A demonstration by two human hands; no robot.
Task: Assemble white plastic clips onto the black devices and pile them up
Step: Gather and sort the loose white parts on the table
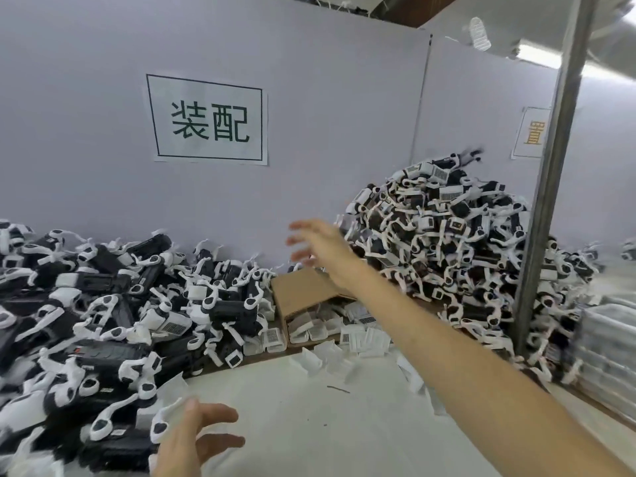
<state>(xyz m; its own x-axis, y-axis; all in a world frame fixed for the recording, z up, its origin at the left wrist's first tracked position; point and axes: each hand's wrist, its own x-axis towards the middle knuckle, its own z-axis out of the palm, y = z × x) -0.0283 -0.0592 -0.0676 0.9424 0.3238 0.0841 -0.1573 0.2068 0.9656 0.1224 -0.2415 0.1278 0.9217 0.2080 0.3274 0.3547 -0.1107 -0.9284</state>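
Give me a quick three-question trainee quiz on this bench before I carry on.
1. True or false: the right hand grips a black device.
2. Where does the brown cardboard box of loose white plastic clips lie? A: between the low left heap of clipped black devices and the tall right heap; B: on top of the right heap; C: buried under the left heap.
3. Which heap stands higher?
Key: 1 false, the hand is open with fingers spread, holding nothing; 2 A; 3 the right heap.
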